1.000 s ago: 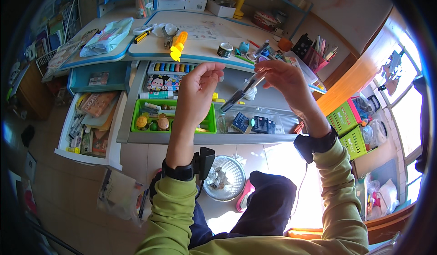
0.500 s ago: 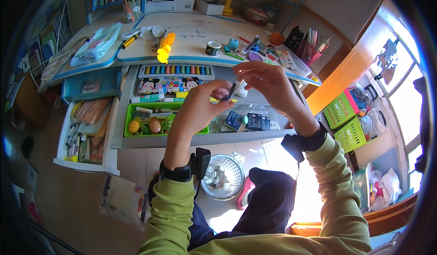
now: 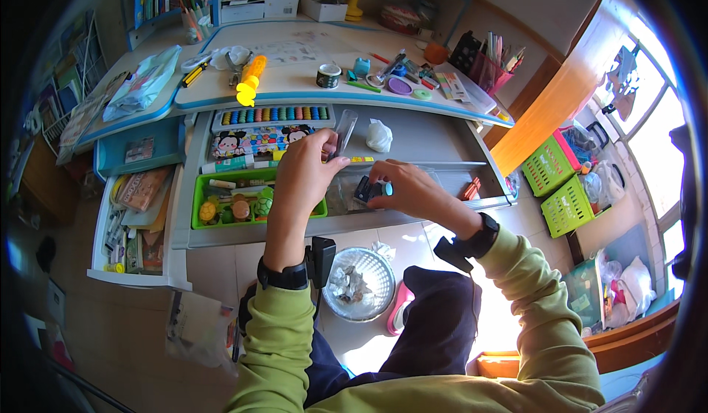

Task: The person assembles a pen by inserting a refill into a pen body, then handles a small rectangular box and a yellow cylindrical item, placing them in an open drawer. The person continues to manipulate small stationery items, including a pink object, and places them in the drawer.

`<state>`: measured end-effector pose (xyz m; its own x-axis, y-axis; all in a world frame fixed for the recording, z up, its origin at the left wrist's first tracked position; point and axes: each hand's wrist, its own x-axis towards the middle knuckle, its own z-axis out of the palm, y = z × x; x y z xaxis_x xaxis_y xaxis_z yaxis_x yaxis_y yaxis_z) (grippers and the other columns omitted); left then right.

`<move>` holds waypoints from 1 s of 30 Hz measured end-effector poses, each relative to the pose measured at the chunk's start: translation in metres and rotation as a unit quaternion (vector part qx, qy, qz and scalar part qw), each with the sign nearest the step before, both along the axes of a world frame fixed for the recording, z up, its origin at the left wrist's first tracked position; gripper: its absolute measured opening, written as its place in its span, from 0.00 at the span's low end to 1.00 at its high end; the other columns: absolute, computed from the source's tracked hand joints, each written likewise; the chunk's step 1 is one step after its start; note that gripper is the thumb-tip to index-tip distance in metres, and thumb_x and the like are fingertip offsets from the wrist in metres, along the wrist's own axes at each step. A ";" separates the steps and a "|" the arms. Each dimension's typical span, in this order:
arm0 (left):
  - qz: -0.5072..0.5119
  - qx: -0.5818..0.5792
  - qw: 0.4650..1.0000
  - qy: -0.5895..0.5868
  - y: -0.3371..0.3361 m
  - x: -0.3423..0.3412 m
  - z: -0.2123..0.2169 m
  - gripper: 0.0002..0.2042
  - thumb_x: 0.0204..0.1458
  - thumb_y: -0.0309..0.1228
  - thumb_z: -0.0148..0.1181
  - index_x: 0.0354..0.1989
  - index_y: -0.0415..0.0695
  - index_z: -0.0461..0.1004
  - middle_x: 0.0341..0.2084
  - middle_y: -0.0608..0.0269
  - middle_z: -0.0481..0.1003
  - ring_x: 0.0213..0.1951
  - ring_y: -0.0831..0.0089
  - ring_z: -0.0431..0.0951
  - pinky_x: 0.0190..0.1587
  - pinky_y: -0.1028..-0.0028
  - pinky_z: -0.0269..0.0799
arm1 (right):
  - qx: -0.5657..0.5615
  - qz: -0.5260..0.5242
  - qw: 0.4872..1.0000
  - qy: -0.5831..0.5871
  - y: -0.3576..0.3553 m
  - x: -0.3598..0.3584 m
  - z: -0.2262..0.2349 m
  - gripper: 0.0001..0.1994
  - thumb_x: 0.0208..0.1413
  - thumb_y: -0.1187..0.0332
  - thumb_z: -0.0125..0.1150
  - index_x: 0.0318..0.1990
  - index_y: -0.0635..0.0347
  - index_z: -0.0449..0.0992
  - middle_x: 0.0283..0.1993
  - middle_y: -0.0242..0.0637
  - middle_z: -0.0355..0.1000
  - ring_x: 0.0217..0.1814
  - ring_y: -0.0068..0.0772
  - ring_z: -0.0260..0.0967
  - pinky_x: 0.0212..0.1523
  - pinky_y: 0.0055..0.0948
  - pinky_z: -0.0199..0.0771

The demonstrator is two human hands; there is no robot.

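Fingers, left hand [image 3: 304,167]: pinching clear tube [image 3: 346,129], upper-centre frame | likely light, stiff, suiting lower-end grip | right hand [image 3: 411,189]: curling by dark packet [image 3: 361,189], hold unclear

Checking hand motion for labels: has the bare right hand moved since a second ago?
Yes: the right hand moved away from the blue-edged pale desktop, toward the front of the open grey drawer.
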<state>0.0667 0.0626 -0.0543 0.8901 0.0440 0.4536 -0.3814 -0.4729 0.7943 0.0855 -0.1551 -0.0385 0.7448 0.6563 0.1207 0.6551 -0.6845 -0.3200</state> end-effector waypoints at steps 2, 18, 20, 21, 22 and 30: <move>0.019 0.021 1.000 0.007 -0.001 0.001 -0.003 0.14 0.46 0.26 0.68 0.41 0.41 0.75 0.30 0.56 0.80 0.32 0.61 0.81 0.37 0.67 0.75 | -0.001 0.004 1.000 -0.010 0.003 0.001 -0.005 0.20 0.44 0.63 0.71 0.43 0.58 0.71 0.41 0.42 0.76 0.47 0.48 0.73 0.47 0.40 0.71; -0.021 0.079 0.994 0.071 0.000 0.002 -0.006 0.13 0.44 0.24 0.68 0.39 0.43 0.74 0.27 0.59 0.79 0.32 0.63 0.81 0.34 0.67 0.74 | 0.047 0.019 0.999 0.010 0.005 0.000 -0.002 0.16 0.46 0.72 0.69 0.43 0.61 0.72 0.45 0.47 0.74 0.48 0.48 0.73 0.49 0.38 0.72; -0.045 0.093 0.990 0.097 -0.001 0.001 -0.006 0.14 0.42 0.24 0.70 0.37 0.42 0.72 0.26 0.58 0.79 0.31 0.62 0.80 0.34 0.66 0.74 | 0.044 0.020 0.998 0.026 0.006 -0.001 0.001 0.16 0.45 0.73 0.68 0.43 0.61 0.73 0.49 0.47 0.73 0.51 0.49 0.72 0.51 0.38 0.71; -0.059 0.096 0.987 0.115 -0.002 0.001 -0.005 0.15 0.41 0.24 0.71 0.36 0.42 0.72 0.25 0.58 0.78 0.30 0.61 0.80 0.34 0.66 0.73 | 0.050 0.031 0.998 0.026 0.007 -0.001 0.002 0.16 0.45 0.74 0.68 0.44 0.61 0.73 0.51 0.47 0.72 0.53 0.49 0.71 0.52 0.38 0.71; -0.045 0.108 0.987 0.107 -0.003 0.001 -0.005 0.16 0.40 0.24 0.72 0.35 0.41 0.70 0.25 0.57 0.78 0.31 0.60 0.80 0.34 0.65 0.73 | 0.053 0.048 0.997 -0.005 0.009 0.000 0.002 0.17 0.45 0.74 0.67 0.45 0.61 0.73 0.53 0.47 0.71 0.54 0.49 0.70 0.54 0.39 0.70; 0.019 0.161 0.986 0.048 0.000 -0.001 -0.008 0.21 0.36 0.25 0.74 0.33 0.43 0.64 0.32 0.54 0.71 0.37 0.52 0.76 0.38 0.60 0.72 | 0.108 0.121 0.986 -0.028 0.023 0.006 -0.003 0.20 0.44 0.78 0.65 0.48 0.61 0.72 0.56 0.49 0.69 0.59 0.52 0.65 0.59 0.43 0.65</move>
<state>0.0655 0.0628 -0.0620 0.9304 -0.0547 0.3624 -0.2887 -0.7185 0.6327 0.0910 -0.1322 -0.0419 0.5582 0.7684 0.3129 0.8113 -0.4266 -0.3998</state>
